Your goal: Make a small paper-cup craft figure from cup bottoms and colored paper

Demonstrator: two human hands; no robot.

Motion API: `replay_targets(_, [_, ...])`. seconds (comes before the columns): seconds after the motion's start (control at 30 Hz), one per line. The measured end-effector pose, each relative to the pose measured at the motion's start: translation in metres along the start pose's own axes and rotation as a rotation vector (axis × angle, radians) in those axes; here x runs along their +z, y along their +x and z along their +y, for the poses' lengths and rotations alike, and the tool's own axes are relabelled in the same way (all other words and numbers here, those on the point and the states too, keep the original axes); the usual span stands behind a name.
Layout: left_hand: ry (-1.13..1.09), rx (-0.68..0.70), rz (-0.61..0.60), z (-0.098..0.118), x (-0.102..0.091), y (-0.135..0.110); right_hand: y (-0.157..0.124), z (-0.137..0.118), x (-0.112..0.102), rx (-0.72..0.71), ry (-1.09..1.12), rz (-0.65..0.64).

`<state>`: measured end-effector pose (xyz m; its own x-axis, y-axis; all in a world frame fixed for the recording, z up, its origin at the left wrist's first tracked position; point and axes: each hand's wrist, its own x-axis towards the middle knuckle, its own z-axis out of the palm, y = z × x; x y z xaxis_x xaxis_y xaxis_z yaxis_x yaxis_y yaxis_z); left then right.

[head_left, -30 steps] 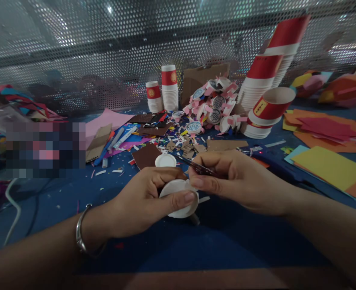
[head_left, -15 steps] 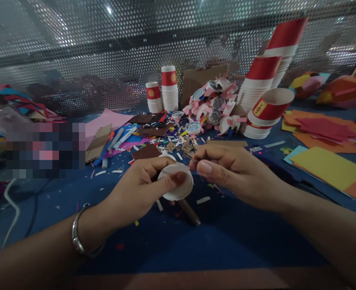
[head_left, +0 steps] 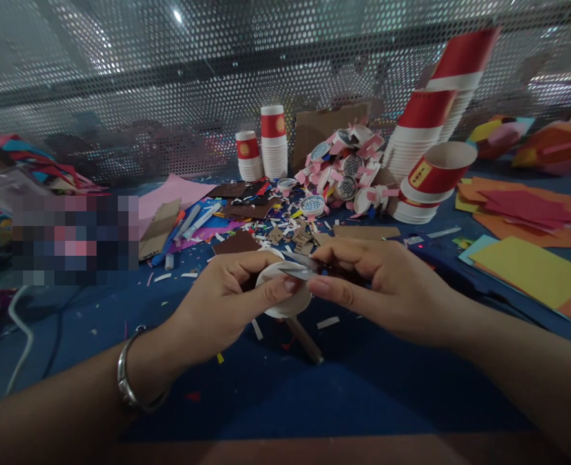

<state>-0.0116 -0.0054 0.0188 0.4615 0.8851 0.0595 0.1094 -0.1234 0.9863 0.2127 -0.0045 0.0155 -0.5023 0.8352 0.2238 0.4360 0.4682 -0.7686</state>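
Note:
Between the thumb and fingers of my left hand (head_left: 218,300) is a round white paper cup bottom (head_left: 288,306), its flat face turned toward me. My right hand (head_left: 392,281) is closed around a small pair of scissors (head_left: 299,272). Their blades stand apart and point left, at the upper right edge of the white piece, close to my left thumb. Most of the scissor handles are hidden by my fingers. Below the white piece, a brown cardboard strip (head_left: 307,342) shows; its upper end is hidden.
Paper scraps (head_left: 285,236) litter the blue table (head_left: 363,400). Behind stand red-and-white paper cup stacks (head_left: 273,142) and a pile of decorated white discs with pink paper (head_left: 346,171). Coloured sheets (head_left: 532,265) lie at right; markers (head_left: 191,223) and pink paper (head_left: 179,197) at left. A perforated metal screen (head_left: 179,84) closes the back.
The scissor blades have opened and now show clearly over the edge of the white cup bottom; before, they looked like a thin line. My right hand has turned slightly. My left hand keeps its hold.

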Motion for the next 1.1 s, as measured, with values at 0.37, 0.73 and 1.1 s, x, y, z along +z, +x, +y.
replay_targets(0.37, [-0.083, -0.038, -0.023, -0.006, 0.000, -0.004, -0.002, -0.004, 0.000, -0.042, -0.040, 0.002])
replay_targets(0.73, [-0.114, -0.091, -0.076, -0.002, 0.001, -0.007, -0.005, -0.008, -0.002, -0.103, -0.069, 0.025])
replay_targets(1.1, [0.043, -0.087, -0.059, 0.008, 0.001, -0.007, -0.003, -0.004, -0.002, -0.074, -0.064, -0.014])
